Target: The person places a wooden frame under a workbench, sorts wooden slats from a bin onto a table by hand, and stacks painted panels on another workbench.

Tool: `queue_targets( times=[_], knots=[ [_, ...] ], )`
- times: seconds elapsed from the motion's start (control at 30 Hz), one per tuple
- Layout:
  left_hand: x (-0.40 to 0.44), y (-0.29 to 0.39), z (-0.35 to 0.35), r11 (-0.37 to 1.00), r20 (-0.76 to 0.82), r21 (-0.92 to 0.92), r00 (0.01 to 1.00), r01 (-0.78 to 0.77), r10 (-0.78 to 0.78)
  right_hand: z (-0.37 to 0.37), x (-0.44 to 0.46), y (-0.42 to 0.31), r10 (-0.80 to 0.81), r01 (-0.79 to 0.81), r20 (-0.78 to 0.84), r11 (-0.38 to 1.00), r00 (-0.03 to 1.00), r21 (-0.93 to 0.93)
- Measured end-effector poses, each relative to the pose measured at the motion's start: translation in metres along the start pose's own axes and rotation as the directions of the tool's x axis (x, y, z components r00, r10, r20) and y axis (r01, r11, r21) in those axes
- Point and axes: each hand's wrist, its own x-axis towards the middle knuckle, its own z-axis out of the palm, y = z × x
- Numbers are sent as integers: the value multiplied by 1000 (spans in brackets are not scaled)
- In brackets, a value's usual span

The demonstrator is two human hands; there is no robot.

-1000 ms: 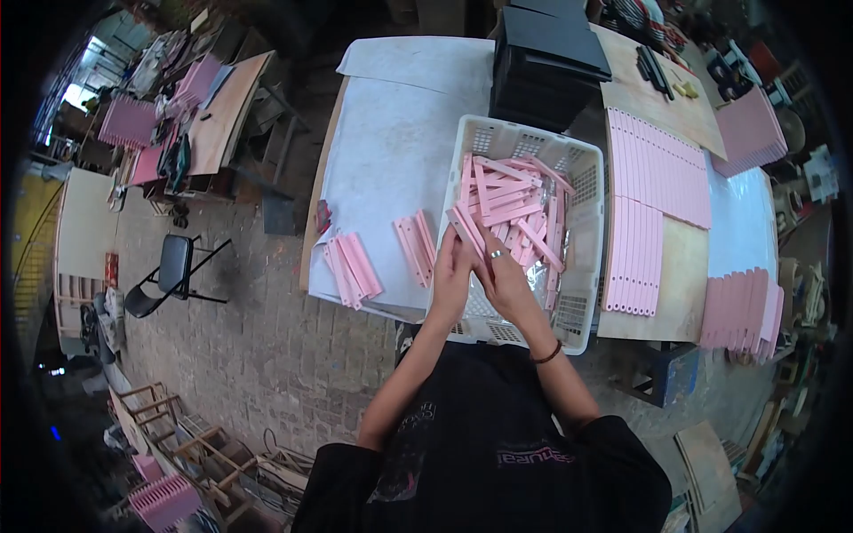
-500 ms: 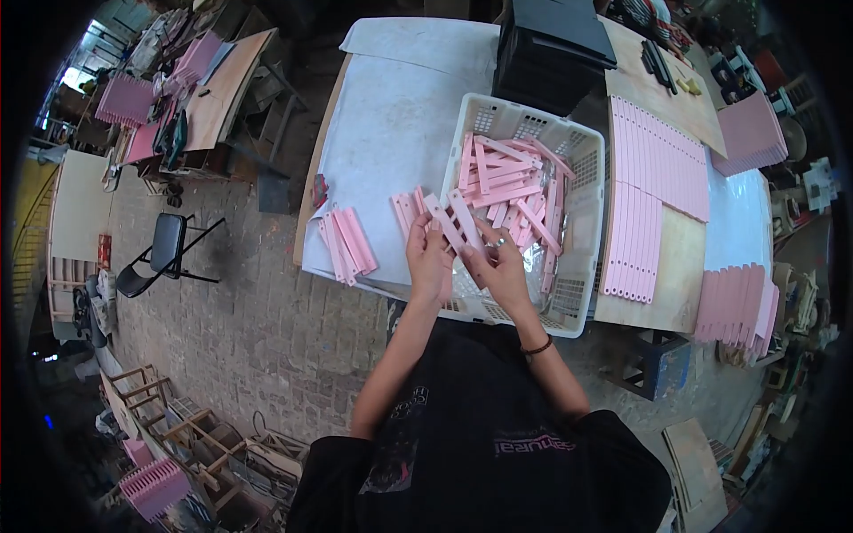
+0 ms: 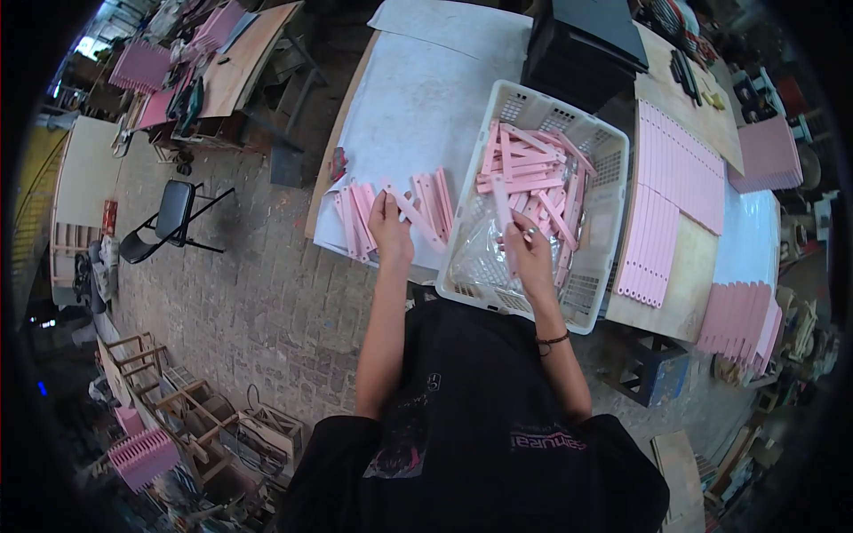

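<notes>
My left hand [image 3: 391, 233] is closed on one end of a flat pink strip [image 3: 418, 218] with holes, held over the near edge of the cloth-covered table. Beside it, one group of pink strips [image 3: 349, 222] lies to the left and another group [image 3: 442, 195] to the right. Over the white plastic basket [image 3: 471, 289], my right hand [image 3: 533, 258] grips a second pink strip [image 3: 501, 200], which points away from me. Under that hand, the basket holds a jumbled heap of pink strips [image 3: 533, 169] and a crumpled clear plastic bag [image 3: 480, 253].
A black stack [image 3: 582, 53] stands behind the basket. Rows of pink slats [image 3: 675, 169] lie on a board to the right, with more stacked slats [image 3: 733, 315] nearby. A small red object [image 3: 338, 163] sits at the table's left edge. A folding chair [image 3: 176, 213] stands on the brick floor.
My hands have moved apart, each with a strip: the left toward the strip groups on the table, the right staying over the basket. The view has shifted slightly.
</notes>
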Motion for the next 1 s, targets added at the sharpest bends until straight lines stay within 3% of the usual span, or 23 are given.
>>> queue_targets(
  times=[0.03, 0.13, 0.23, 0.27, 0.37, 0.4, 0.47, 0.53, 0.57, 0.6, 0.73, 0.8, 0.87, 0.93, 1.0],
  knots=[
    [22, -11, -16, 999, -42, 39, 999, -30, 32, -2, 0, -1, 0, 0, -16, 1000, 1000, -1],
    [68, -50, -38, 994, -48, 89, 997, 64, -60, -3, -1, -6, 27, -27, -49, 1000, 998, 7],
    [87, -79, -38, 902, -10, 429, 999, -44, 53, 5, -1, -6, 27, -27, -20, 1000, 999, 4],
    [86, -83, -40, 761, -55, 647, 993, -45, 105, 7, -1, -5, 24, -24, 0, 1000, 1000, 2],
    [63, -88, -50, 589, -100, 793, 919, -157, 381, 22, 3, -3, 8, -8, 78, 1000, 997, -1],
    [34, -61, -37, 718, -69, 658, 932, -226, 356, 29, 3, -6, 9, -9, 113, 1000, 994, 0],
    [-17, -16, -20, 870, 90, 470, 989, -149, 121, 45, 4, -4, 1, -5, 184, 1000, 983, 24],
    [-55, -2, -10, 927, 246, 348, 968, -137, 51, 65, 5, 0, 12, -23, 263, 999, 965, 39],
    [-68, 2, -5, 937, 251, 334, 968, -100, 14, 75, 5, 1, 14, -30, 304, 999, 953, 45],
    [-74, 5, -2, 942, 189, 321, 981, -97, 37, 84, 2, -2, 54, -59, 335, 998, 941, 5],
    [-50, 12, -26, 945, -5, 320, 997, -70, 76, 95, 4, 6, -156, 252, 483, 958, 861, -140],
    [-32, 30, -36, 922, -39, 362, 986, -140, 165, 91, 5, 4, -135, 241, 440, 950, 888, -196],
    [14, 24, -81, 747, -57, 635, 952, -197, 300, 82, 6, 1, -108, 214, 406, 950, 908, -226],
    [58, 19, -120, 659, -66, 726, 933, -197, 353, 69, 9, 3, -82, 170, 368, 962, 926, -214],
    [75, 4, -134, 162, -39, 986, 866, -49, 498, 53, 11, 8, -73, 150, 320, 964, 945, -222]
  ],
)
